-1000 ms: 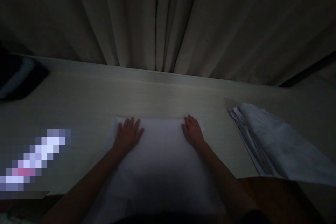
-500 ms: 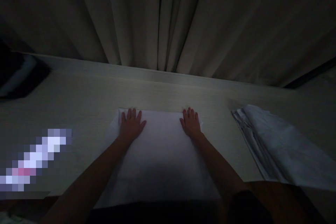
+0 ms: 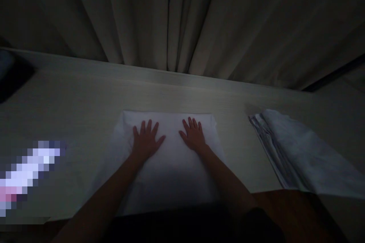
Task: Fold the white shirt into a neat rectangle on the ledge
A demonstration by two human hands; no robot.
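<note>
A single camera sits on the person's head and looks forward and steeply down, so both forearms enter from the bottom edge and the hands lie near the middle of the frame. It is close to the pale surface (image 3: 85, 95), whose near edge falls at the bottom, and faces the curtain (image 3: 182, 19) hanging behind the far edge. No second view shares the scene.
</note>
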